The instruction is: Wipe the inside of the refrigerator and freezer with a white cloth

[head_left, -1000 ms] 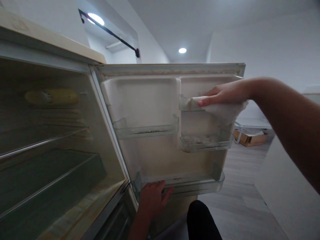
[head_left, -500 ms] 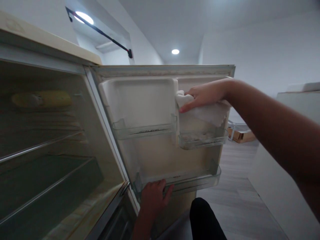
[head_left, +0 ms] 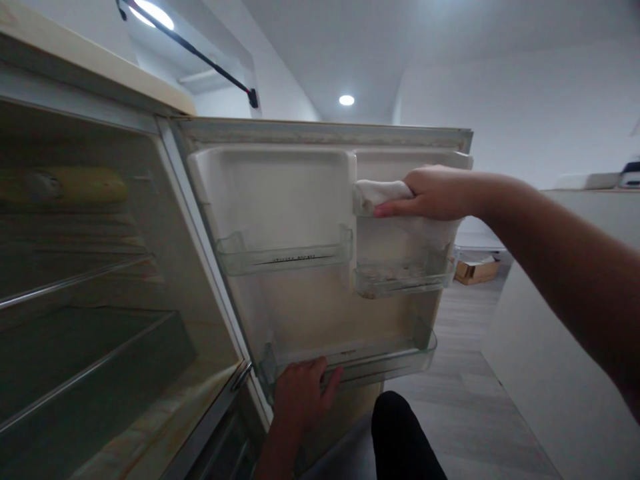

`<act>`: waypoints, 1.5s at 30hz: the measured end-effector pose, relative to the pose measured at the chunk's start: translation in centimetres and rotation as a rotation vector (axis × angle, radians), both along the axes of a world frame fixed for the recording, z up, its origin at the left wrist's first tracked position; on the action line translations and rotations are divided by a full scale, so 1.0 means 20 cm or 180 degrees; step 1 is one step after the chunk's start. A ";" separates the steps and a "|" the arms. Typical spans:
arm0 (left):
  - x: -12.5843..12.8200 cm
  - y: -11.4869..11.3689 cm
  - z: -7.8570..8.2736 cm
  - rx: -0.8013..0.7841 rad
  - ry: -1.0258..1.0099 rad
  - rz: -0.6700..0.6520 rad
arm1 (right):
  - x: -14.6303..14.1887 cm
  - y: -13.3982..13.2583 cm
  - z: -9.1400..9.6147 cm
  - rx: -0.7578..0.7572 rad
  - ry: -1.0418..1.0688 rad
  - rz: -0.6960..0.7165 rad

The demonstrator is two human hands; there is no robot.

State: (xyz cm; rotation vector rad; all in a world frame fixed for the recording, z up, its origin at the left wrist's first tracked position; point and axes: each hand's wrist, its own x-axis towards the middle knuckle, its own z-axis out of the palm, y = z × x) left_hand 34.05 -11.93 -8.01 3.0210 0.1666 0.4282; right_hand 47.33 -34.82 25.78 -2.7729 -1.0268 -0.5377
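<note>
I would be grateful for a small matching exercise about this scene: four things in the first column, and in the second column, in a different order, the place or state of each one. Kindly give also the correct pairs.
Column 1
1. white cloth
2. left hand
3. cardboard box
4. fridge door

Column 2
A. swung open
B. on the floor, in the background
C. gripped in the right hand
D. at the long lowest bin

Right pairs: 1-C, 2-D, 3-B, 4-A
</note>
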 end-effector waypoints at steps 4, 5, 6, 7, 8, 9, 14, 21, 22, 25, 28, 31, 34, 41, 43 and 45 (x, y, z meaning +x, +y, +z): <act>0.01 0.01 -0.03 0.0012 -0.0058 -0.0038 | -0.01 0.08 0.04 -0.0187 0.0188 0.0444; 0.02 0.01 -0.04 0.0023 -0.0061 -0.0030 | -0.02 0.10 0.04 -0.0215 0.0172 0.0531; 0.02 0.02 -0.04 0.0037 -0.0059 -0.0024 | -0.02 0.11 0.04 -0.0238 0.0137 0.0604; 0.02 0.02 -0.05 0.0048 -0.0045 -0.0031 | -0.02 0.12 0.04 -0.0250 0.0083 0.0669; 0.02 0.02 -0.05 0.0055 -0.0037 -0.0044 | -0.02 0.13 0.03 -0.0240 0.0002 0.0744; 0.02 0.02 -0.05 0.0054 -0.0027 -0.0069 | -0.02 0.13 0.02 -0.0215 -0.0107 0.0833; 0.01 0.03 -0.05 0.0008 -0.0110 -0.0139 | -0.05 0.10 -0.02 0.0098 -0.0420 0.1024; 0.01 0.02 -0.06 0.0088 -0.0206 -0.0077 | -0.03 0.11 -0.02 0.0082 -0.0207 0.0842; 0.01 0.02 -0.06 0.0104 -0.0221 -0.0095 | -0.02 0.11 -0.01 0.0060 -0.0184 0.0823; 0.01 0.02 -0.05 0.0130 -0.0250 -0.0080 | 0.01 0.06 0.01 -0.0006 -0.0038 0.0725; 0.02 0.01 -0.05 0.0127 -0.0235 -0.0047 | 0.05 -0.02 0.03 -0.0054 0.0223 0.0249; 0.03 0.01 -0.05 0.0093 -0.0193 -0.0008 | 0.09 -0.08 0.03 -0.0002 0.0449 -0.0152; 0.05 -0.01 -0.04 0.0086 -0.0121 0.0058 | 0.10 -0.09 0.03 0.0024 0.0567 -0.0052; 0.04 -0.03 -0.01 0.0084 -0.0123 0.0106 | 0.08 0.05 0.04 -0.0432 0.0711 0.0804; 0.03 -0.03 -0.02 0.0059 -0.0117 0.0086 | 0.06 0.07 0.02 -0.0483 0.0404 0.0869; 0.02 -0.01 -0.03 0.0042 -0.0089 0.0053 | 0.03 0.07 0.00 -0.0402 -0.0078 0.0835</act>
